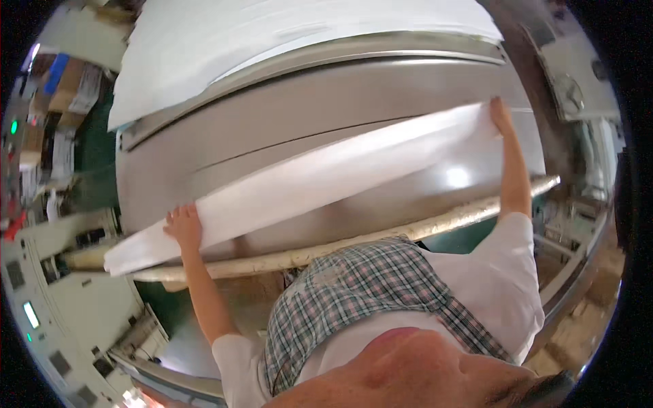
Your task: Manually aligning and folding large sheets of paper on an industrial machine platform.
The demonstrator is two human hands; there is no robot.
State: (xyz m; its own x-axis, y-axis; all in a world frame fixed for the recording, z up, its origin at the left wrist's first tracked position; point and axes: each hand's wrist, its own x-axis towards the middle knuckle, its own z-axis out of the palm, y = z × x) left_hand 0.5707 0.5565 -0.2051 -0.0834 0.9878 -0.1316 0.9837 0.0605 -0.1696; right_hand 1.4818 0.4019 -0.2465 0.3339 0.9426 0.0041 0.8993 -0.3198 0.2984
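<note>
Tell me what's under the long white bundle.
Grey metal surface shows along both long sides of the white bundle. Whatever lies directly beneath is covered, so contact there can't be confirmed.

So the table (286, 109) here is a big, smooth, greyish metal top, kinda shiny, with a bright glare spot toward the near right and a thin dark seam running across it. There's a long white bundle (326, 180) slanting over it, its left end poking past the edge. A metal bar (381, 54) runs along the far side, and a wide white sheet (299, 20) is spread out beyond that.
</note>
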